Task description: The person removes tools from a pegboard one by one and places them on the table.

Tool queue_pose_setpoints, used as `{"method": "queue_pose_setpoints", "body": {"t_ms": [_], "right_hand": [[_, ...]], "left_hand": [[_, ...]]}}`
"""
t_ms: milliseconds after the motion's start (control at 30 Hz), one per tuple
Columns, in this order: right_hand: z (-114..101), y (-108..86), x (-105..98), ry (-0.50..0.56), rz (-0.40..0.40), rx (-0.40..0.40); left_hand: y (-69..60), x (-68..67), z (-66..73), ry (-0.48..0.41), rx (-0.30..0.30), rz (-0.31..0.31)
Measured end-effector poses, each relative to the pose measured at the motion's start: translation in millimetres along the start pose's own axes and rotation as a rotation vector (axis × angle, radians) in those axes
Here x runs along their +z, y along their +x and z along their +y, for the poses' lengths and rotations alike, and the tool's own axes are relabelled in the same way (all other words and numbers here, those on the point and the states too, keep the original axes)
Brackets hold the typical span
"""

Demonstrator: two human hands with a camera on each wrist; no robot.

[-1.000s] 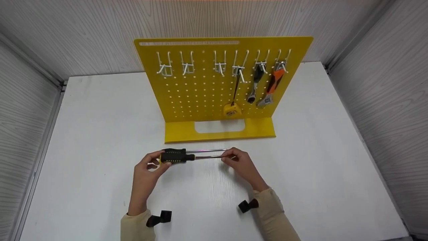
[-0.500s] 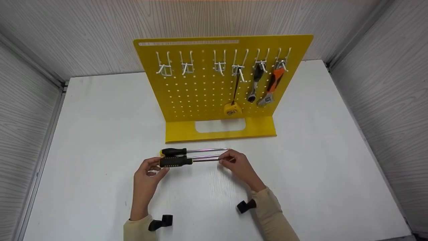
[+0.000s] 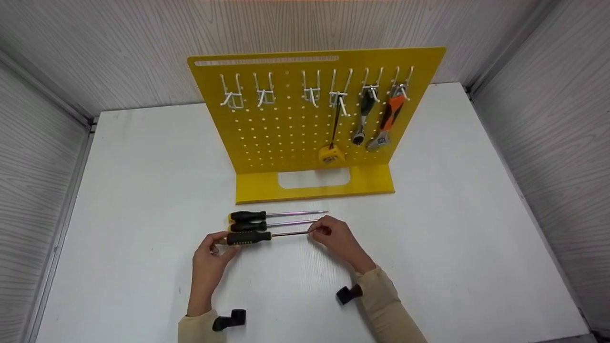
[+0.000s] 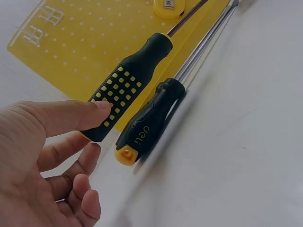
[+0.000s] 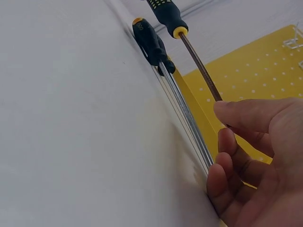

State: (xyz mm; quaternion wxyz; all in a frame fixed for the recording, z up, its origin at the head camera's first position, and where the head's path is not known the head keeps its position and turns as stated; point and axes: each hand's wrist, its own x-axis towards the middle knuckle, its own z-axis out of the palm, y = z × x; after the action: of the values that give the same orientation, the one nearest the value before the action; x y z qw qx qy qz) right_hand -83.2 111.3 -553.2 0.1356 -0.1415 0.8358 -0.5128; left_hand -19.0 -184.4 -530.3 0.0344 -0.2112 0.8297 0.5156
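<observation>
Both hands hold one screwdriver level, nearest to the person, its black handle dotted with yellow. The left hand pinches the handle's butt end between thumb and forefinger, as the left wrist view also shows. At the other end the right hand pinches the thin shaft near its tip, which the fingers hide. Just beyond lie two more black-handled screwdrivers, a middle one and a far one, parallel on the white table with handles to the left.
A yellow pegboard stands behind the screwdrivers. Its right-hand hooks carry a tape measure, a ratchet wrench and an orange-handled adjustable wrench. White hooks at its left hold nothing. Grey panels enclose the table.
Both hands have carried the pinched screwdriver toward the person, away from the other two. The middle screwdriver, hidden behind it at first, now shows.
</observation>
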Motion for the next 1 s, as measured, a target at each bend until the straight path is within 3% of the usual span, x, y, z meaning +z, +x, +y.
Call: {"method": "queue_pose_setpoints", "body": {"t_ms": [333,1000], "right_hand": [[-1,3.0,1,-0.077,-0.024,0.013],[-1,6.9,4,-0.197,-0.010,0.054]], "left_hand": [[5.7,1.7,-10.0,0.025,0.010,0.002],[8.5,3.1,-18.1,0.056,-0.027,-0.017]]}}
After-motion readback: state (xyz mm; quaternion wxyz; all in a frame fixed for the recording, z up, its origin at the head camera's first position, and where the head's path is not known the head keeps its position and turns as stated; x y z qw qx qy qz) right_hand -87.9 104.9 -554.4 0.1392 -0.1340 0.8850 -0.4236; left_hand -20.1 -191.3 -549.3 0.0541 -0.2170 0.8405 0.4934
